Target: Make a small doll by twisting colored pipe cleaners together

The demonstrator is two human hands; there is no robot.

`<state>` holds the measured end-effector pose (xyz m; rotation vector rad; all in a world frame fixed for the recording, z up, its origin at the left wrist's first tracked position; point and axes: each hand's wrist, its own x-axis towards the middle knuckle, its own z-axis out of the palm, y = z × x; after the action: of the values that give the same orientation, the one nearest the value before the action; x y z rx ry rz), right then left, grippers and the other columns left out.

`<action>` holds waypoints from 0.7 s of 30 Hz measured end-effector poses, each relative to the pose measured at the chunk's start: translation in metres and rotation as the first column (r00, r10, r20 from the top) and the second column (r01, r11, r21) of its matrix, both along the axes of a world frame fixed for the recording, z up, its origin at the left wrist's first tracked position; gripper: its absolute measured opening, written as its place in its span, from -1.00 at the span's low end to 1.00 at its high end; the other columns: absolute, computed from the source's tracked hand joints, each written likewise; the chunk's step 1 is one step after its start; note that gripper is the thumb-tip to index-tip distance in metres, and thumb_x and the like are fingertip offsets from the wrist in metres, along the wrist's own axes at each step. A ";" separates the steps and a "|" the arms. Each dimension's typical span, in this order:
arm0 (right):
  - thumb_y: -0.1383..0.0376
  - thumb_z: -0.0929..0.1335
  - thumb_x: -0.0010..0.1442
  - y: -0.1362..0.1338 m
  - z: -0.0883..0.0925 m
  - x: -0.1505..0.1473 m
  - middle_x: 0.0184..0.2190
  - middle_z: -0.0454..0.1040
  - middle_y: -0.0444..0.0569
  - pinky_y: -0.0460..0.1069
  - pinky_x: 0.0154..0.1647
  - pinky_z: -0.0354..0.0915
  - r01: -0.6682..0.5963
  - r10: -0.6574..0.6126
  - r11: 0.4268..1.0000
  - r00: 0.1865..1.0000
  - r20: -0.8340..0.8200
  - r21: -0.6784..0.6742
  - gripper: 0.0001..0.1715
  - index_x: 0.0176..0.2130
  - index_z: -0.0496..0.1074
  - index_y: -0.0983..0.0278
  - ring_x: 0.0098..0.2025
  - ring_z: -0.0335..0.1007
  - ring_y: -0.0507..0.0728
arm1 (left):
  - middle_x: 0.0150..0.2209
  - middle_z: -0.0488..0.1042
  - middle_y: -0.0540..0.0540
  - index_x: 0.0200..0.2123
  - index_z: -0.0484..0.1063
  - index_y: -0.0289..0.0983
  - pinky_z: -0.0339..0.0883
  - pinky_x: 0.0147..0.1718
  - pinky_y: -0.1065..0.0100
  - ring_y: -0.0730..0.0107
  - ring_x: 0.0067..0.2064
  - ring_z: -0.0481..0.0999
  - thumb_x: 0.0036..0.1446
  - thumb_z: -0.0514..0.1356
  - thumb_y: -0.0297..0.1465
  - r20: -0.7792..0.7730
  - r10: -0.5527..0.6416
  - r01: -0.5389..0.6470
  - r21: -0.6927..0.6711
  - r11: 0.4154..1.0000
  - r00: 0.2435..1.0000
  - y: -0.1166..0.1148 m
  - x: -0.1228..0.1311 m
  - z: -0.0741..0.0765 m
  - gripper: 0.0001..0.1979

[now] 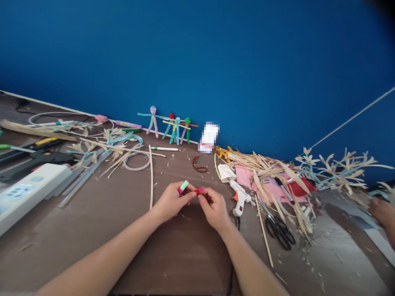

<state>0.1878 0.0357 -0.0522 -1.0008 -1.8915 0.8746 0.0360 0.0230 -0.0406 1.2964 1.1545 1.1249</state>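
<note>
My left hand [171,200] is closed, pinching the red end of a small red and pink piece [201,190] that looks like pipe cleaner. The pink part of this piece meets the fingertips of my right hand [214,206], which are also pinched together. A short mint-green stick with a magenta end [184,186] pokes up out of my left hand; its kind is unclear. Beyond my hands, several pipe-cleaner figures [153,117] lean against the blue wall. To the right of my right hand lies a white hot glue gun [241,199] with an orange trigger.
Black-handled scissors [280,232] and dry husk strips [265,164] over pink sheets [243,176] lie right. A bead bracelet [200,165] sits ahead. Left are a white power strip [33,193], clear glue sticks [84,179] and cords. Another person's hand [382,211] is at far right.
</note>
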 end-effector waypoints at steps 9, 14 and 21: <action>0.30 0.24 0.07 -0.001 -0.001 0.000 -0.59 0.29 -0.14 -0.14 -0.54 0.13 0.015 -0.017 0.999 0.999 0.030 0.044 -0.86 -0.43 0.33 0.31 -0.57 0.15 -0.03 | -0.48 0.50 -0.04 -0.38 0.47 -0.31 0.27 -0.43 0.43 0.41 -0.45 0.42 -0.06 0.13 -0.38 -0.149 0.045 -0.031 0.094 0.995 0.988 0.001 -0.001 -0.002 -0.82; 0.31 0.26 0.07 -0.001 0.002 0.001 -0.57 0.32 -0.12 -0.12 -0.49 0.13 -0.006 -0.004 0.991 0.997 0.076 0.132 -0.87 -0.45 0.37 0.29 -0.53 0.18 -0.01 | -0.44 0.49 -0.05 -0.42 0.47 -0.31 0.24 -0.35 0.43 0.39 -0.37 0.44 -0.03 0.12 -0.41 -0.259 0.084 -0.027 0.218 0.976 0.962 0.002 -0.004 -0.007 -0.85; 0.25 0.35 -0.03 0.003 -0.006 0.001 -0.67 0.17 -0.23 -0.14 -0.60 0.05 0.060 -0.061 0.995 0.998 -0.004 -0.078 -0.84 -0.45 0.33 0.30 -0.62 0.06 -0.05 | -0.50 0.43 -0.02 -0.42 0.48 -0.29 0.19 -0.41 0.47 0.45 -0.42 0.39 0.00 0.09 -0.45 -0.388 0.095 0.034 0.313 0.949 0.917 0.000 -0.004 -0.007 -0.84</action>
<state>0.1893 0.0389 -0.0580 -1.0955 -1.8241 0.9210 0.0315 0.0226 -0.0472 1.8256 1.3295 1.1290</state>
